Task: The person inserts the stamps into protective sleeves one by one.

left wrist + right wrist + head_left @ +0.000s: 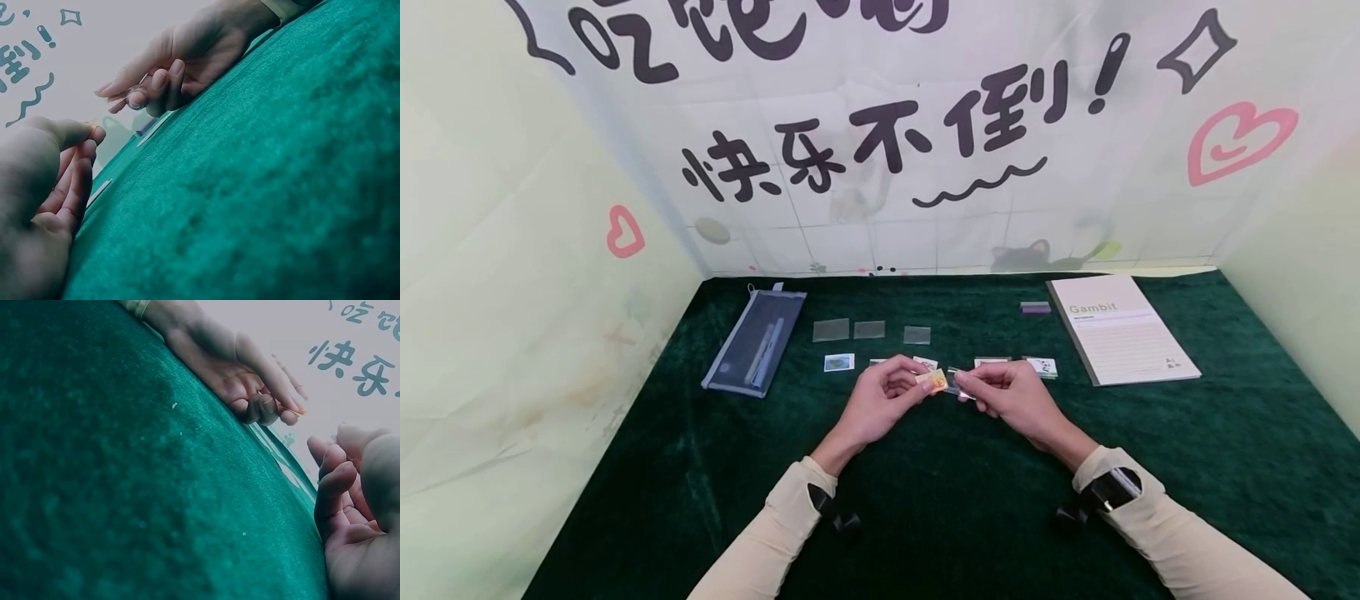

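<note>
Above the dark green cloth, my left hand [880, 402] pinches a small orange-and-yellow stamp [933, 382] between thumb and fingertips. Facing it, my right hand [1018, 402] pinches a small clear plastic sleeve [952, 389], whose edge sits close to the stamp. In the left wrist view the right hand [181, 62] has its other fingers curled under the sleeve. Another small printed stamp [927, 363] lies just behind the left fingertips, partly hidden. A blue-green stamp [838, 362] with a white border rests left of the left hand.
Three clear sleeves [831, 330] lie in a row farther back. Behind the right hand are two small sleeved pieces, one a white-and-green stamp [1042, 367]. A zip pouch [752, 342] with pens lies left, a purple block [1035, 307] and a notepad [1123, 333] right.
</note>
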A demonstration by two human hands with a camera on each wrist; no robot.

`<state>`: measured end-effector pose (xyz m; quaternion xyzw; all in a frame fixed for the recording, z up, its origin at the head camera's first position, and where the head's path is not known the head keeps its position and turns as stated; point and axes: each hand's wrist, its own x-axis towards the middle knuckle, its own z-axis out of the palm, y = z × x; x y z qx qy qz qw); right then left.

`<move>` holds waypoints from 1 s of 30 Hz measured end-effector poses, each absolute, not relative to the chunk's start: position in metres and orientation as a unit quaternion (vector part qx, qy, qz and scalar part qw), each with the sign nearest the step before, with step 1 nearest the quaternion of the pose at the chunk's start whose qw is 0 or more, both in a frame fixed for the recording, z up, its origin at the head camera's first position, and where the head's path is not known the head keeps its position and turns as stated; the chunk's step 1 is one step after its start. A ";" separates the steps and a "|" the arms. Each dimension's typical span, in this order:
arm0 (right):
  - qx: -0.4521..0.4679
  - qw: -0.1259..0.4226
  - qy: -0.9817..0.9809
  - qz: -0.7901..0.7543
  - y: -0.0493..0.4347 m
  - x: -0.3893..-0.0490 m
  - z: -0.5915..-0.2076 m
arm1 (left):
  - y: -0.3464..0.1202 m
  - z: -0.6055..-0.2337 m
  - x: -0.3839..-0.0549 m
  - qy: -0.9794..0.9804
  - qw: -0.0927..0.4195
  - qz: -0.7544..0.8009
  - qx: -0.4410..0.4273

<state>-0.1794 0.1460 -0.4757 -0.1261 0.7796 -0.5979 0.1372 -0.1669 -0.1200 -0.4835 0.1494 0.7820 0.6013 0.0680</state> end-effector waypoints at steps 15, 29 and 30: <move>-0.131 0.143 0.778 -0.597 0.146 -0.179 -0.476 | -0.120 -0.481 -0.167 0.780 0.082 0.598 0.163; -0.128 0.143 0.785 -0.589 0.146 -0.179 -0.476 | -0.121 -0.481 -0.167 0.778 0.079 0.599 0.173; -0.126 0.142 0.786 -0.588 0.146 -0.179 -0.476 | -0.121 -0.481 -0.166 0.777 0.079 0.600 0.173</move>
